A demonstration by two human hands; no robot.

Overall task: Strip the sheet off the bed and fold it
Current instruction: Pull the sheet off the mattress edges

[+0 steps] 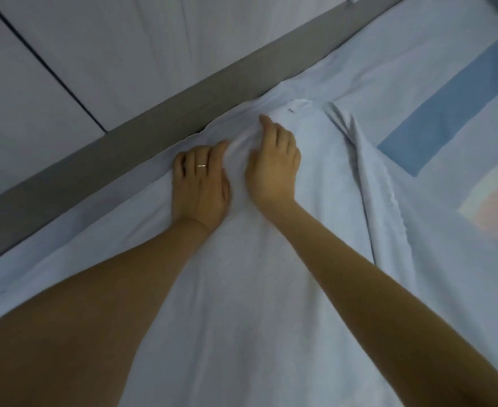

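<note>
As stripping starts at the far edge of the bed [95, 148]:
left hand [200, 177] and right hand [272, 163] clutch bunched sheet [242, 289]; folding remains.

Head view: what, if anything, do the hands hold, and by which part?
The sheet: the left hand grips its edge by the grey frame, the right hand a bunched fold beside it.

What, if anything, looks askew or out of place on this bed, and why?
The sheet is bunched into a rumpled hump beside the grey rail, where the left hand and right hand grip it, and a long fold runs alongside. It does not lie flat there. No tear or spill shows.
</note>
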